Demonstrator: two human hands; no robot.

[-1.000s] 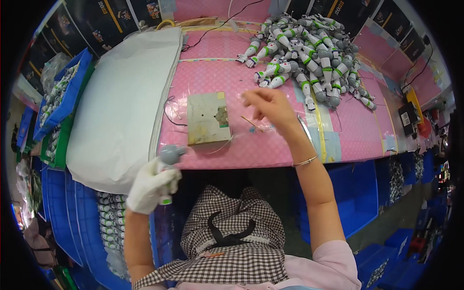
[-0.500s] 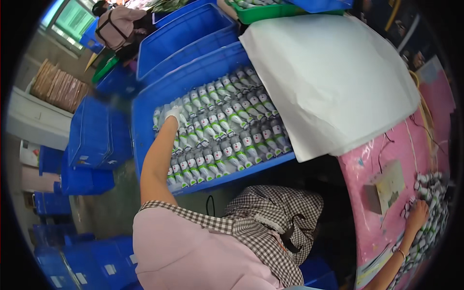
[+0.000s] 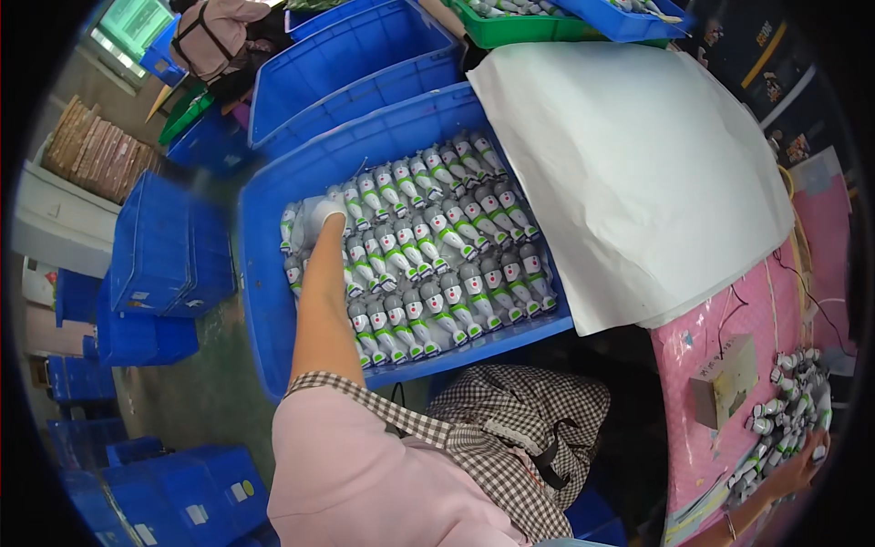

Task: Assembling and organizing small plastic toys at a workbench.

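My left hand (image 3: 327,215), in a white glove, reaches into a large blue crate (image 3: 264,301). It is at the left end of the rows of small rocket-shaped toy figures (image 3: 436,228), white with grey tops and green bands. Its fingers are hidden, so any hold is unclear. Far to the right, my bare right hand (image 3: 802,467) is at the near edge of a loose pile of similar pieces (image 3: 791,401) on a pink-covered table (image 3: 684,438). Its fingers close round one white-and-grey piece (image 3: 819,452).
A white sheet (image 3: 638,182) covers the area between crate and pink table. A small box (image 3: 725,383) stands beside the pile. Behind are an empty blue crate (image 3: 355,73) and a green tray (image 3: 519,27). Stacked blue bins (image 3: 169,246) line the left; another person (image 3: 219,41) sits far left.
My right hand has moved nearer, from the pile's middle to its near edge. My left hand remains in the crate at the row's left end. The whole view has shifted slightly.
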